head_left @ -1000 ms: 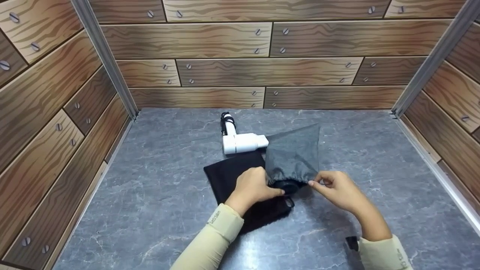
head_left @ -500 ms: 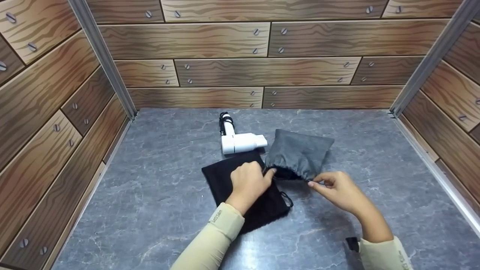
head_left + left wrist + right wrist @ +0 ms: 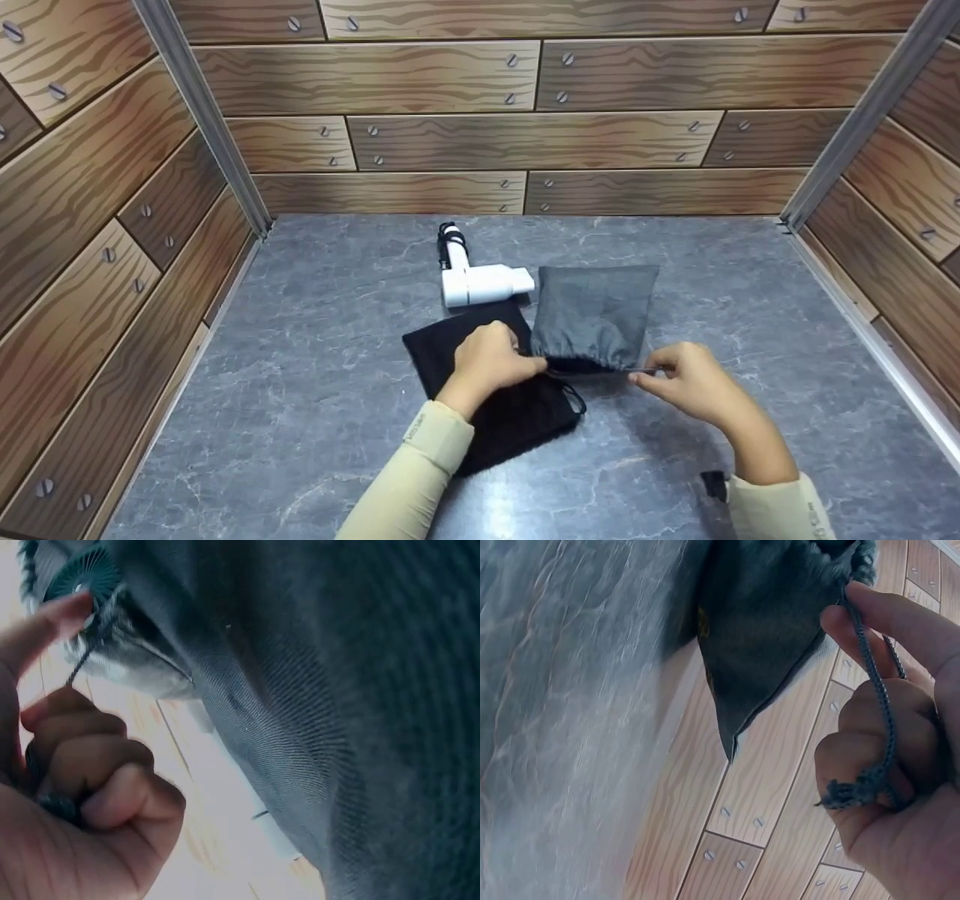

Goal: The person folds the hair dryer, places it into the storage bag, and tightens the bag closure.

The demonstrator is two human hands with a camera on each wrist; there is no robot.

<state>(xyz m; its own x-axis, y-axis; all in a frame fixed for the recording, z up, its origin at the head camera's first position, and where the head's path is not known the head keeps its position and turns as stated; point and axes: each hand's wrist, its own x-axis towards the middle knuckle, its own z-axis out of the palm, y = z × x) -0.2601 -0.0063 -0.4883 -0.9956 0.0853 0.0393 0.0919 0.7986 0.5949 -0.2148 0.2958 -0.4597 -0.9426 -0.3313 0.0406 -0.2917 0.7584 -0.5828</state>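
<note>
A grey drawstring pouch (image 3: 596, 307) lies with its gathered mouth towards me. My left hand (image 3: 489, 361) is at the left corner of that mouth, over a black pouch (image 3: 517, 431); in the left wrist view its curled fingers hold a drawstring (image 3: 79, 664). The thumb reaches to a round dark thing with radial ribs (image 3: 82, 574) inside the mouth; its kind is unclear. At the right corner my right hand (image 3: 694, 384) pinches the other drawstring end (image 3: 877, 690), whose knotted tip hangs across the curled fingers. The cord runs out sideways from the mouth.
A white hair dryer (image 3: 487, 285) with its black cable wound round the handle lies behind the black pouch, left of the grey one. Wood-patterned walls (image 3: 435, 142) enclose the grey marbled table (image 3: 315, 360) at the back and sides.
The grey pouch has gone from raised to tilted to lying flatter, its mouth narrower. My right hand has moved slightly right, drawing out cord. My left hand has shifted left.
</note>
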